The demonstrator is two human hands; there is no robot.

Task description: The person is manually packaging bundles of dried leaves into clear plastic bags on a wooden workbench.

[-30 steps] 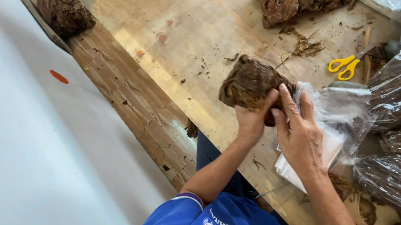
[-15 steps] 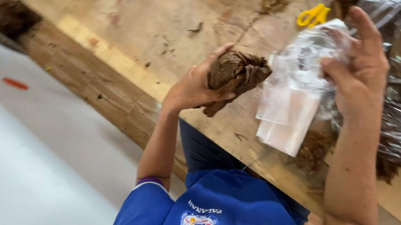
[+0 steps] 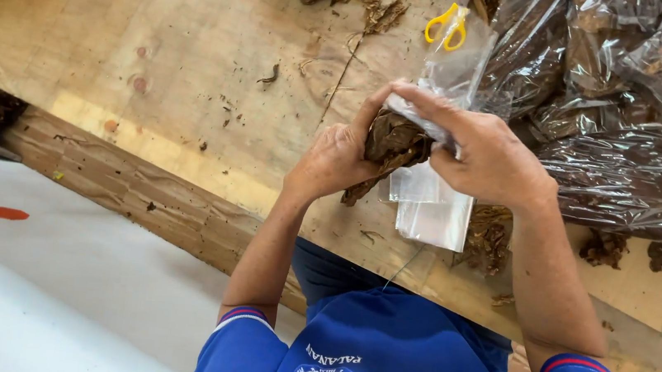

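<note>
Hands meet above the pale wooden tabletop [image 3: 197,46]: the left hand [image 3: 334,157] has its grip clenched on a dark brown bundle of dried leaves [image 3: 392,141], while the right hand [image 3: 488,154] pinches a small clear plastic bag [image 3: 428,209] against it. Yellow-handled scissors [image 3: 447,25] lie beyond, beside large clear plastic bags of brown leaves [image 3: 637,121].

Brown leaf bundle [image 3: 392,145] mostly behind hands, bag mouth unclear

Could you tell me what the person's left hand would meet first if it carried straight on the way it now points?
The left hand, gripping a brown leaf bundle, points toward the right hand, so it would likely meet the small clear bag held there.
</note>
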